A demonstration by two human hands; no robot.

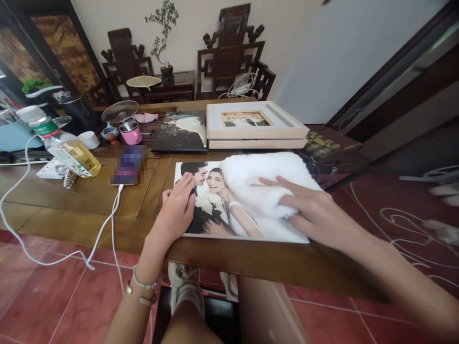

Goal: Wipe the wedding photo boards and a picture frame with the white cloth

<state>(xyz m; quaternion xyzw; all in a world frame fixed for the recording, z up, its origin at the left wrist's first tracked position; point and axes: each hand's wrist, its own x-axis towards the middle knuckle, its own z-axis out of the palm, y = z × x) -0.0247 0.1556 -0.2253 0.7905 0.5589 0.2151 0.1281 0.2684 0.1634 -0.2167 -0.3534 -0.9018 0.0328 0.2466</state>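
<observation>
A large flat wedding photo panel [211, 217] lies at the table's front edge. My left hand [177, 208] rests flat on the panel's left side, its fingers stretched out close together. Over the panel's right half, my right hand [310, 210] grips a fluffy white cloth [265, 172], with part of the cloth bunched under the fingers. This cloth hides the upper right of the picture. The lower right corner of the panel shows beneath my right wrist.
Behind the panel, a dark photo album [177, 136] lies beside stacked pale frames [258, 138]. On the left are a phone [129, 165] on a white cable, a bottle [73, 148], a pink mug [131, 134] and a power strip [52, 168]. Carved chairs [231, 52] stand beyond the wooden table [143, 229].
</observation>
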